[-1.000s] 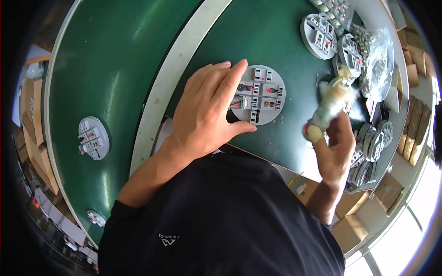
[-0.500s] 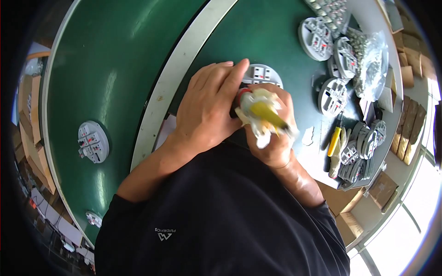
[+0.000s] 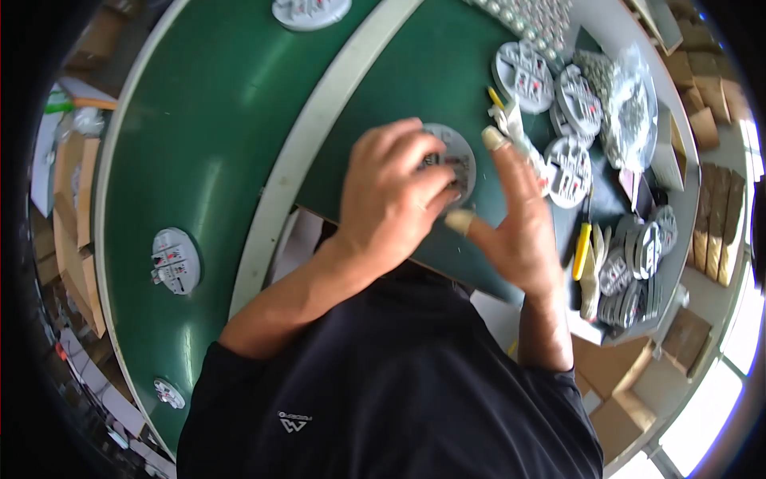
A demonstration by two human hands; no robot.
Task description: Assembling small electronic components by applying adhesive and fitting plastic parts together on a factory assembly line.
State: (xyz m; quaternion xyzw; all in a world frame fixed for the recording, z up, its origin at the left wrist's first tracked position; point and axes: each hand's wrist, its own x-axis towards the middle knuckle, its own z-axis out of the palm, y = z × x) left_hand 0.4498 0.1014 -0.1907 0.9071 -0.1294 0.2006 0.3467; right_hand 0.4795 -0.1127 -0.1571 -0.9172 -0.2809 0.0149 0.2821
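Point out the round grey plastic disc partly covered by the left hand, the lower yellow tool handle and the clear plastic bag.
Round grey disc (image 3: pixel 460 149): head view, uncovered right part.
Yellow tool handle (image 3: pixel 582 251): head view, handle's middle.
Clear plastic bag (image 3: pixel 634 108): head view, around its middle.

Left of the smooth dark green tabletop (image 3: pixel 399 88), past a pale curved rail (image 3: pixel 279 191), runs a broad glossy green surface (image 3: pixel 223 120) streaked with reflected light. Tall brown cardboard boxes (image 3: pixel 86 199) stand at the tabletop's far left. To the tabletop's right are long brown wrapped bundles (image 3: pixel 718 211), side by side; below these, also right of the tabletop, bright white window panes (image 3: pixel 694 411) glare.
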